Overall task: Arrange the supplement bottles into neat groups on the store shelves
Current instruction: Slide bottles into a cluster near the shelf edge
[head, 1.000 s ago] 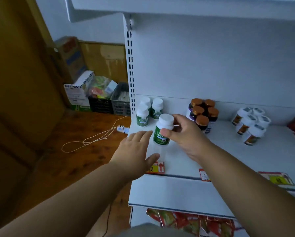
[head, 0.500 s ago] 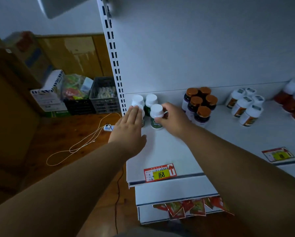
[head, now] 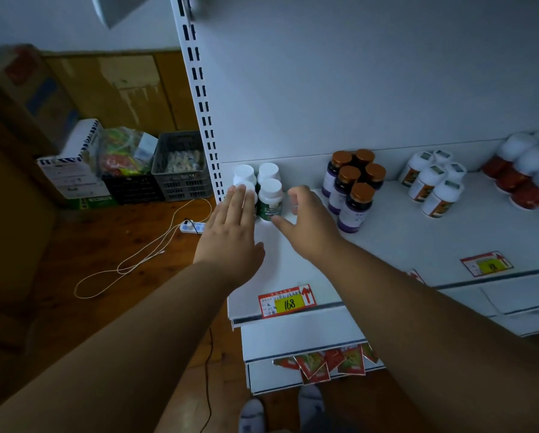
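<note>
the green-label bottle [head: 270, 200] stands upright on the white shelf [head: 396, 242], front right of a four-bottle cluster at the shelf's far left corner. two white-capped bottles [head: 257, 173] stand directly behind it; the fourth is mostly hidden behind your left fingertips.

your right hand [head: 305, 223]: fingers loosely curled, holding nothing, thumb tip just beside the bottle's base, the other fingers a little to its right. your left hand [head: 230, 232]: fingers straight and together, flat, tips against the hidden bottle on the cluster's left side.

just right of your right fingers: five purple bottles with copper caps [head: 352, 185], tightly grouped. beyond them, white bottles with orange labels [head: 430, 182], then red bottles [head: 524, 173] at the frame edge.

below your wrists, a red and yellow price tag [head: 286, 303] reading 168 on the shelf lip.

left of your left fingers: slotted upright [head: 204, 114], grey crate [head: 180, 165], white cable [head: 137, 254] on wood floor.
</note>
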Action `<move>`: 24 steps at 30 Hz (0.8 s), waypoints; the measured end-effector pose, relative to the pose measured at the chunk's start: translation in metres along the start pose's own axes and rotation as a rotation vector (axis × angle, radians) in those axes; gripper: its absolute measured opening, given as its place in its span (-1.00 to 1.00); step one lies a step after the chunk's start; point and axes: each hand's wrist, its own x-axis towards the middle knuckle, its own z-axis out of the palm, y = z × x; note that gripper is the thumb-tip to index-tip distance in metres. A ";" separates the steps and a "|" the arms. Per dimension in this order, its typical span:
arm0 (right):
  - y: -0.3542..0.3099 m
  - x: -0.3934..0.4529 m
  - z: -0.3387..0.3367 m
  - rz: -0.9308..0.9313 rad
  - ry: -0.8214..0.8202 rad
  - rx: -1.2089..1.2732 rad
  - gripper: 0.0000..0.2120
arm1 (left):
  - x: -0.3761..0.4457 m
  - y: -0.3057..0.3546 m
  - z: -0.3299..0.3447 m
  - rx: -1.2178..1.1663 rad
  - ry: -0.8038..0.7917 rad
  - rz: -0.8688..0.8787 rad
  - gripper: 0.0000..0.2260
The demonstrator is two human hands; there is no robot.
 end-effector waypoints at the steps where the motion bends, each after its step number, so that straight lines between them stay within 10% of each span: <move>1: -0.002 -0.011 -0.007 -0.015 0.011 -0.009 -0.50 | -0.007 0.005 -0.001 -0.010 0.023 0.009 -0.25; 11: 0.047 -0.116 -0.140 -0.087 0.156 0.112 -0.72 | -0.075 0.133 -0.015 -0.210 0.012 0.245 -0.35; 24: 0.268 -0.310 -0.347 0.213 0.348 0.080 -0.85 | -0.097 0.469 0.020 -0.350 -0.061 0.558 -0.33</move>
